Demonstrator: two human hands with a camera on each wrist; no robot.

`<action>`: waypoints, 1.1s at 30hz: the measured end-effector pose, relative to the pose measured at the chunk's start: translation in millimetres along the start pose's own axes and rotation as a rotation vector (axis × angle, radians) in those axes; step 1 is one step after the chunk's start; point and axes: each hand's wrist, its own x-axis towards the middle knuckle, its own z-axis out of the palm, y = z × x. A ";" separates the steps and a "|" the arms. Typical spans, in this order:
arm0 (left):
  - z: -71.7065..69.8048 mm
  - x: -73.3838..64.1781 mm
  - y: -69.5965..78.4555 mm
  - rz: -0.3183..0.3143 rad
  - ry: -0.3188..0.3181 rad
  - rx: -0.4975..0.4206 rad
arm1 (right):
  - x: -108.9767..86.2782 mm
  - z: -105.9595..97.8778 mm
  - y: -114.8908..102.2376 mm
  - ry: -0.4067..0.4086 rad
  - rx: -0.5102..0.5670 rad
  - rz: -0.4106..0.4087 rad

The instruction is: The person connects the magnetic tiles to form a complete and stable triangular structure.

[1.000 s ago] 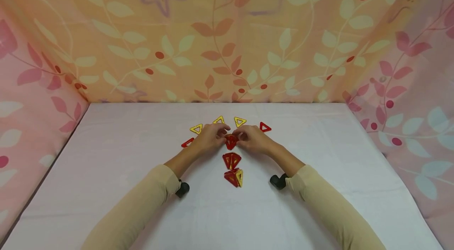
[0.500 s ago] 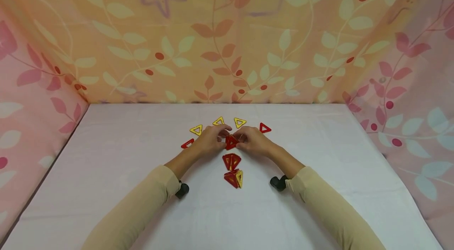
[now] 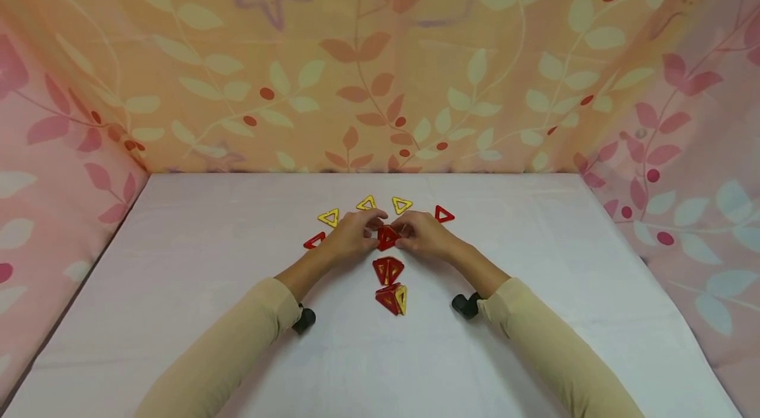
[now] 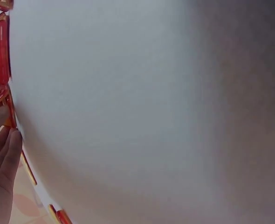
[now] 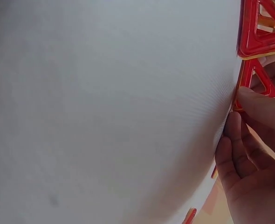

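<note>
Between both hands, in the head view, stands a small pyramid of red triangular magnetic tiles (image 3: 387, 238). My left hand (image 3: 354, 235) pinches its left side with thumb and fingers. On the opposite side, my right hand (image 3: 423, 233) pinches it too; the right wrist view shows the thumb against a red triangle tile (image 5: 246, 79). Nearer to me sit two more tile pyramids: a red one (image 3: 380, 269) with yellow showing through, and a red-and-yellow one (image 3: 387, 299). The fingers hide the far part of the held piece.
Loose triangle tiles form an arc beyond the hands: a red one (image 3: 315, 237) partly behind the left wrist, yellow ones (image 3: 337, 217) (image 3: 401, 199), and a red one (image 3: 437, 214) at right. White cloth (image 3: 178, 240) covers the table; patterned curtains (image 3: 380, 55) hang around it.
Between the hands, the red pyramid has turned slightly, so one triangular face now points toward me. Both hands have stayed nearly in place, still holding it.
</note>
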 end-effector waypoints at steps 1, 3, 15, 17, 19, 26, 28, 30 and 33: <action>-0.9 -0.5 -0.1 0.005 0.001 0.002 | -0.3 -0.2 0.0 -0.002 0.001 0.002; -4.2 -1.9 -1.1 0.011 0.008 -0.008 | -0.7 -0.7 -0.1 -0.003 0.000 -0.003; -49.6 -28.0 -26.9 0.029 0.144 -0.036 | -2.2 0.3 -3.1 0.004 -0.026 -0.005; -57.4 -34.6 -31.7 0.034 0.162 -0.050 | -2.7 0.8 -2.7 0.007 -0.034 -0.006; -64.0 -41.2 -36.3 0.032 0.178 -0.054 | -3.0 1.2 -2.5 0.009 -0.038 -0.005; -73.5 -60.0 -53.5 -0.024 0.155 -0.009 | -3.8 0.3 -4.0 0.000 -0.034 0.001; -73.7 -63.1 -57.9 -0.034 0.134 0.007 | -3.8 -0.3 -4.8 -0.003 -0.032 0.003; -73.7 -65.3 -60.7 -0.037 0.113 0.018 | -3.8 -0.7 -5.3 -0.002 -0.029 0.003; -73.7 -67.5 -63.7 -0.035 0.086 0.028 | -3.7 -1.0 -5.7 0.002 -0.025 0.002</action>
